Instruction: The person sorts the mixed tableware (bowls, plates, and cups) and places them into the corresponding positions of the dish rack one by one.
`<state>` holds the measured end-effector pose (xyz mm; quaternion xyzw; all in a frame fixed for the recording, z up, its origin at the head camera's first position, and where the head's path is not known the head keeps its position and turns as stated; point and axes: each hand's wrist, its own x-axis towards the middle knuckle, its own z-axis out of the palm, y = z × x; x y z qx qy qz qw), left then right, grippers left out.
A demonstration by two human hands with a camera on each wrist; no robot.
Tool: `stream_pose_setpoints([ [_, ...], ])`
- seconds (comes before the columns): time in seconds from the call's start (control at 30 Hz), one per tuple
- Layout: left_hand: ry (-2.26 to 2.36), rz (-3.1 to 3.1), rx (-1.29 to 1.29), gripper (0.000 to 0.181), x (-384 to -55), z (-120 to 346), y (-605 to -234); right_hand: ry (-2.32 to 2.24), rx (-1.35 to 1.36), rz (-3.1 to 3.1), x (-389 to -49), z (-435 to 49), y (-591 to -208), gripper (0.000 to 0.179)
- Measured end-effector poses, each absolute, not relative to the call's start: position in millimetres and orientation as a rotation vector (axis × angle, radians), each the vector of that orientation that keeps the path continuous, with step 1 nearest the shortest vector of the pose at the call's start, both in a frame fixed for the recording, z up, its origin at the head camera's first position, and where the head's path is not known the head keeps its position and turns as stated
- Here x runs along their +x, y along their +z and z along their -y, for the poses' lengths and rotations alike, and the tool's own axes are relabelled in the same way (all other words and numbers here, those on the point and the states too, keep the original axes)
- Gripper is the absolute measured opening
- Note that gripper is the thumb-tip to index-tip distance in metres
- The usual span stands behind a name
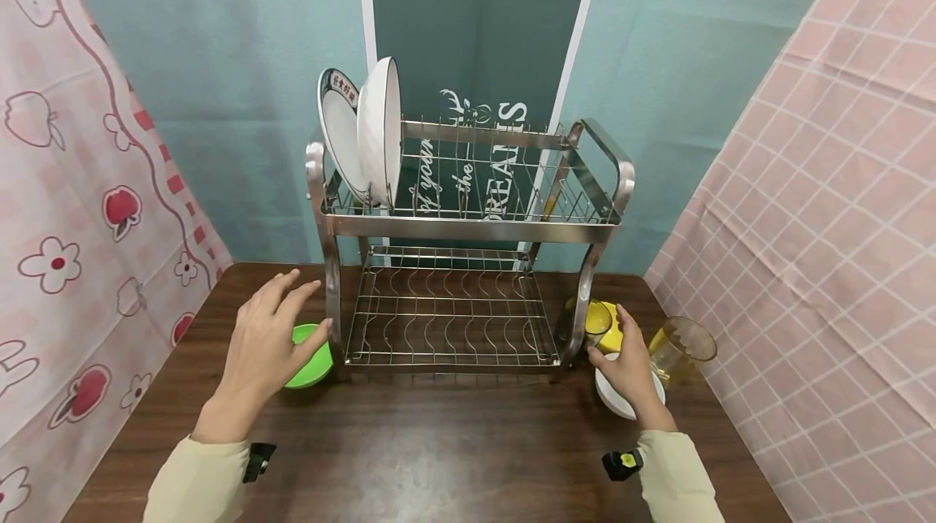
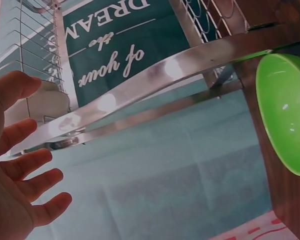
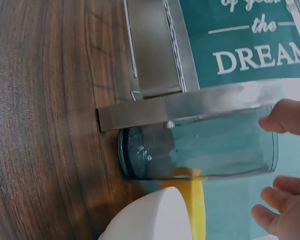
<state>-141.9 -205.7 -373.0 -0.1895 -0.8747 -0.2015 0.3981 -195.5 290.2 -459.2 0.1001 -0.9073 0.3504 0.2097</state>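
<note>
My left hand (image 1: 266, 340) hovers beside the left post of the two-tier metal dish rack (image 1: 468, 227), its fingers spread and holding nothing. It partly covers a green bowl (image 1: 313, 365) on the table. On the other side my right hand (image 1: 630, 369) hangs over a white bowl (image 1: 616, 399), thumb and fingers apart. In the right wrist view, thumb and fingertips come up around the mouth of a clear drinking glass (image 3: 215, 150), which stands against the rack's right post. A yellow object (image 3: 192, 200) is behind the white bowl.
An amber-tinted glass (image 1: 683, 352) stands at the right by the pink tiled cloth. The rack's upper tier holds a rimmed plate (image 1: 338, 125) and a white bowl (image 1: 379, 121) on edge at the left. Wire slots fill both tiers. Brown wooden table (image 1: 439, 442) extends in front.
</note>
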Motion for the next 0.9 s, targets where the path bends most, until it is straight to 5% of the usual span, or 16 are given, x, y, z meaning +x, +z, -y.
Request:
stream_pose_setpoints([
  [0.43,-0.503,2.260,-0.478,0.061,-139,214,-396,1.343,0.247,2.676,-210,-306,-452,0.092],
  [0.67,-0.516,2.323,-0.439,0.051,-135,221,-411,1.385,0.284,2.700,-202,-292,-430,0.087],
  [0.9,-0.529,2.379,-0.395,0.055,-132,228,-425,1.452,0.270,2.694,-221,-312,-458,0.095],
])
